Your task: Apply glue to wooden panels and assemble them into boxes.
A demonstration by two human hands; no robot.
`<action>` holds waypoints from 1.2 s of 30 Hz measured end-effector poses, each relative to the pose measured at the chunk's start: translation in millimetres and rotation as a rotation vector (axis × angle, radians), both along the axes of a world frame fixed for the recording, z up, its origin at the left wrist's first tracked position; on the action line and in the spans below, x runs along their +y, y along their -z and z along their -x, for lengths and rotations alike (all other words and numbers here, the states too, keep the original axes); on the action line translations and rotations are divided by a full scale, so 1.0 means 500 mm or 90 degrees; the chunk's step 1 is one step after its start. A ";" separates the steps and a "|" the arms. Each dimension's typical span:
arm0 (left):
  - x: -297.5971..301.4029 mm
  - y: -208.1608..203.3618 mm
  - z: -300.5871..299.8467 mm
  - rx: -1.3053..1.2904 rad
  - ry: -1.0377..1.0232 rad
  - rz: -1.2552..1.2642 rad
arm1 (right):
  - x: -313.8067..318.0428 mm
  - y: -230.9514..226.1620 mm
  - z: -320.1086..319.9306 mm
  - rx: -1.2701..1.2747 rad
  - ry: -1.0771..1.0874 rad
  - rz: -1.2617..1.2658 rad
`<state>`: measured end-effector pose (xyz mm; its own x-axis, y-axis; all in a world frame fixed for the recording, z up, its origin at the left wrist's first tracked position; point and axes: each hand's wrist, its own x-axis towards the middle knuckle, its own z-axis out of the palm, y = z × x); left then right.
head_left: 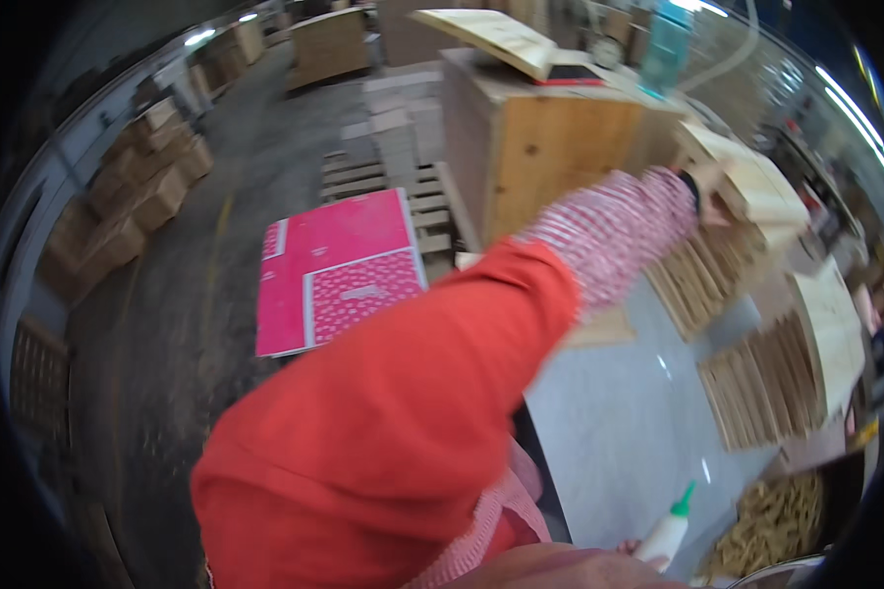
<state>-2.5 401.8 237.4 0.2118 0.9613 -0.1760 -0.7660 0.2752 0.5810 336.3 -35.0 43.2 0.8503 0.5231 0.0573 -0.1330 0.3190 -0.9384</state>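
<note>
My left arm, in a red sleeve with a checked cuff, stretches across to the upper right. At its end my left hand (713, 188), a dark band at the wrist, is closed on the near edge of a pale wooden board (756, 188) on top of a stack of thin wooden pieces (709, 270); blur softens the fingers. Low in the view, my right hand (627, 547) is closed round a white squeeze bottle (664, 538) with a green nozzle, tilted upward. Only a few of its fingertips show.
The grey worktable (609, 412) carries a second stack of wooden pieces (766, 383) at the right. Small wooden parts fill a container (771, 525) at the lower right. Behind stands a wooden cabinet (565, 147) with a teal bottle (666, 49); a pink panel (349, 255) lies left.
</note>
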 end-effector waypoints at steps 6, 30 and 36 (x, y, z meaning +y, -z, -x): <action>-0.031 -0.023 -0.076 -0.156 -0.162 -0.057 | -0.051 -0.119 0.007 -0.110 -0.076 -0.070; -0.901 0.422 -0.030 -0.093 0.257 0.391 | -0.041 -0.118 0.092 -0.050 -0.071 -0.118; -0.874 0.442 -0.005 0.053 0.355 0.317 | 0.076 -0.074 0.027 -0.102 -0.049 -0.048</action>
<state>0.1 -35.3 16.3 0.6112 0.5171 -0.5992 -0.3943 0.8554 0.3360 322.8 2.9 80.2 0.7848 0.5753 0.2306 -0.0103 0.3841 -0.9232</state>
